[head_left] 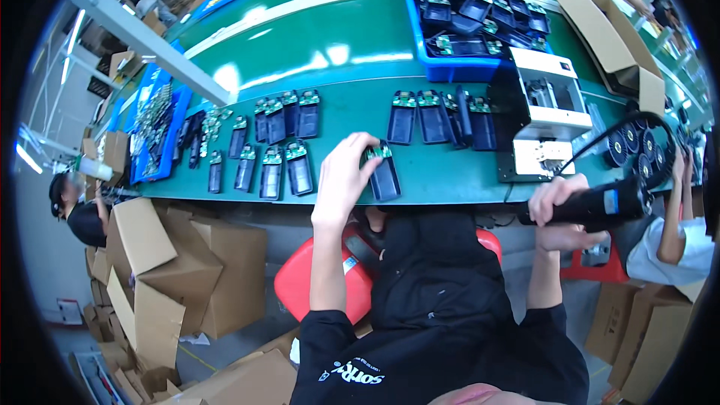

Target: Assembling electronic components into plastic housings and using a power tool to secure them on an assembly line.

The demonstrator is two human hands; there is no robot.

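Note:
My left hand [343, 180] bends its thumb and fingers round the top end of a black plastic case [386, 180] near the bench's front edge. A green circuit board shows at that end of the case, partly covered by my fingers. My right hand [553, 206] is wrapped round a thick black electric screwdriver [600, 206] at the bench's front right; its tip is hard to make out. A black cord [660, 121] loops near it. More cases with green boards stand in a group on the left [271, 172] and in a row [433, 118] to the right of my left hand.
A blue crate [450, 69] heaped with cases stands at the back. Beside it is a white-and-black screw feeder [551, 97], then an open carton [600, 26]. Circuit boards fill a blue tray [159, 169] at left. Black spools [637, 146] lie far right; people work nearby.

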